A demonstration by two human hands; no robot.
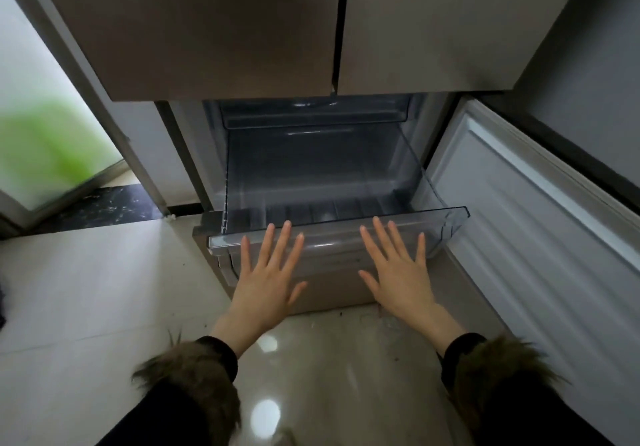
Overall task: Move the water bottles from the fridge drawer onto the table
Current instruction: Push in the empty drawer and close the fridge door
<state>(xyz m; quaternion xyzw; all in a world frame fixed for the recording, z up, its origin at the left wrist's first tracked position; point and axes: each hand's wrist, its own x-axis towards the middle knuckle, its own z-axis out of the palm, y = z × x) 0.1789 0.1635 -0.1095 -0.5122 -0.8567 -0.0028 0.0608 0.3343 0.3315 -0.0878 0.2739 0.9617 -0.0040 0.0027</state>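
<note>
Flanking pulled-out drawer [446, 215]: open door [526, 210], seemingly.

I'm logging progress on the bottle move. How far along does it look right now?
Done, as far as visible: the clear fridge drawer is pulled out and holds no water bottles. In hand: nothing; the left hand and right hand are open and flat near the drawer's front panel, as if to push it shut. Left: probably closing the drawer and the lower fridge door. The table is out of view, so placement can't be confirmed.
</note>
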